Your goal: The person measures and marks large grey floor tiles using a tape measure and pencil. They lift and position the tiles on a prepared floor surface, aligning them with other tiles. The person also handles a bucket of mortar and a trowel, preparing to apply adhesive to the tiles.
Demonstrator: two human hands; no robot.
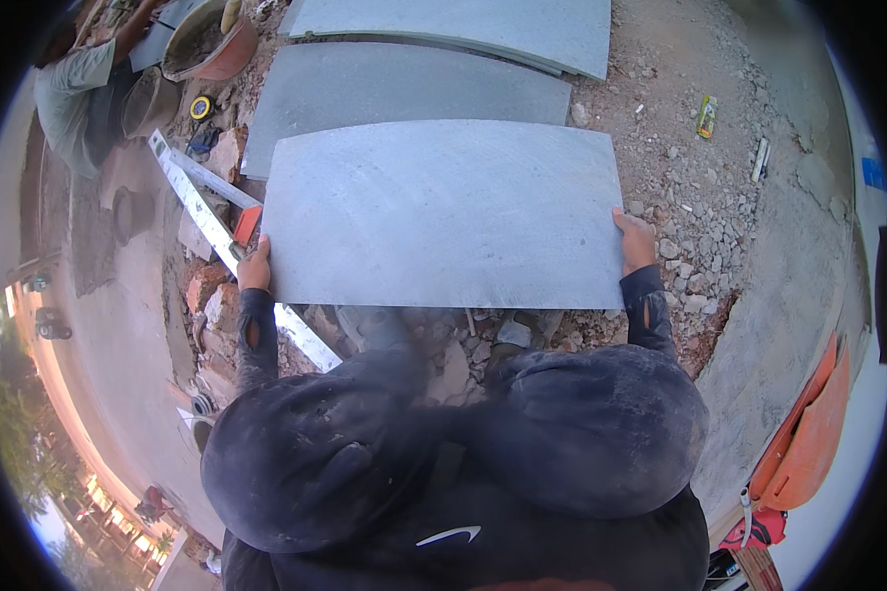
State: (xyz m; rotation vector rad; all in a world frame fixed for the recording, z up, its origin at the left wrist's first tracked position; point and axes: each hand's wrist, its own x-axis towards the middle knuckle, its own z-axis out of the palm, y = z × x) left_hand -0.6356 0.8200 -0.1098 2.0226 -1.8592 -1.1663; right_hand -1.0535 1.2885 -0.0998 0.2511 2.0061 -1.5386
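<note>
Between my hands is a large grey rectangular slab (443, 212), its broad face turned up toward me. My left hand (255, 266) grips its left edge near the lower corner. On the opposite side my right hand (637, 242) closes round the right edge, thumb on top; the fingers underneath are hidden. Just beyond lies a second grey slab (414, 79), partly covered by the held one. Farther off, more slabs (463, 25) are stacked. A long metal straightedge (192, 202) passes close to my left hand, with an orange-red piece (247, 226) beside it.
Rubble (700, 231) spreads along the right, with a yellow-green packet (707, 116) on it. At far left a co-worker in a grey shirt (81, 113) bends near a reddish tub (212, 49). A yellow tape measure (201, 107) lies near. Orange panels (808, 433) lean at the right.
</note>
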